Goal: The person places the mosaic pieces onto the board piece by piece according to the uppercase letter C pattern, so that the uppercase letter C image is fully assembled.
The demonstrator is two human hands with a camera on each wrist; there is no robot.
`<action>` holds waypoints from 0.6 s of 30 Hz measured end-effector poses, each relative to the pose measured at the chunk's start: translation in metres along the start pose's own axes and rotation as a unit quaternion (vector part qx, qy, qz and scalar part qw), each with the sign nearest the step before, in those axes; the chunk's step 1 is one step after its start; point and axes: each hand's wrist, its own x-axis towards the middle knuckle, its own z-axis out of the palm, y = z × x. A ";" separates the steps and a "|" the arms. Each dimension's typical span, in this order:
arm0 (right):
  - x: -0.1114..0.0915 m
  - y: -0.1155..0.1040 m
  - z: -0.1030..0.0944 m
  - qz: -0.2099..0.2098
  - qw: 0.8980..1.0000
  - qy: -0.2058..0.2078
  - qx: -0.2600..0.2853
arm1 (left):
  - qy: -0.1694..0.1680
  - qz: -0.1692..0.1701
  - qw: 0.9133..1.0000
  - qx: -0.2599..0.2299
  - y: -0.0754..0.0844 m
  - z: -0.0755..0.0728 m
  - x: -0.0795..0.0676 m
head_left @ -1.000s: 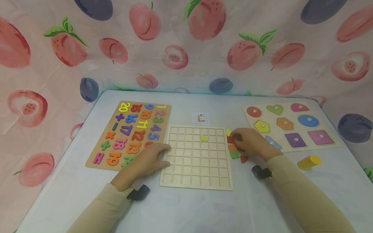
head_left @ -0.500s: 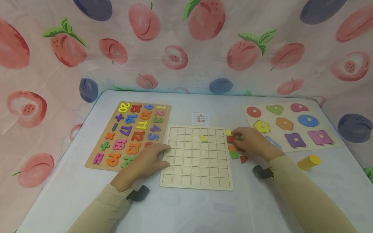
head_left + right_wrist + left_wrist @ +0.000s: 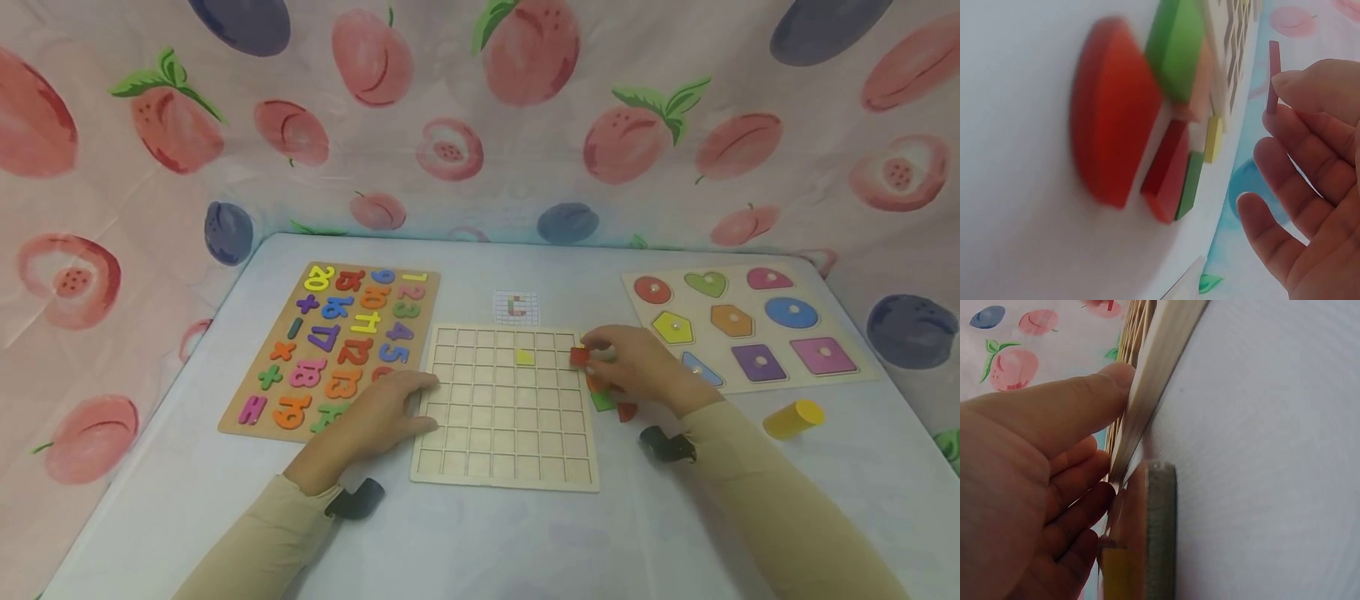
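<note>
A wooden grid board (image 3: 502,417) lies flat in front of me, with a yellow tile (image 3: 525,357) in one of its upper squares. My left hand (image 3: 382,415) rests at the board's left edge; in the left wrist view its thumb (image 3: 1094,400) touches the board's side, and the fingers are relaxed. My right hand (image 3: 641,367) pinches a red square tile (image 3: 579,357) between thumb and fingers, over the board's right edge. The right wrist view shows that tile (image 3: 1274,72) edge-on, lifted off the table. Beneath this hand lie a green piece (image 3: 602,401) and a red curved piece (image 3: 627,412).
A number puzzle board (image 3: 300,392) lies left, partly behind my left hand. A shape puzzle (image 3: 720,350) with knobs is at right, near a yellow cylinder (image 3: 793,419). Behind the grid board is a small pattern card (image 3: 517,307). Several loose pieces, including a green one (image 3: 1175,56), lie close together.
My right hand has picked up the red square tile from the loose pieces and moved it slightly left, over the board's edge. The left hand stays in place.
</note>
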 end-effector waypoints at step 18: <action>0.021 -0.031 0.013 -0.005 1.000 -0.013 0.024 | 0.001 0.006 1.000 0.007 0.000 0.000 0.000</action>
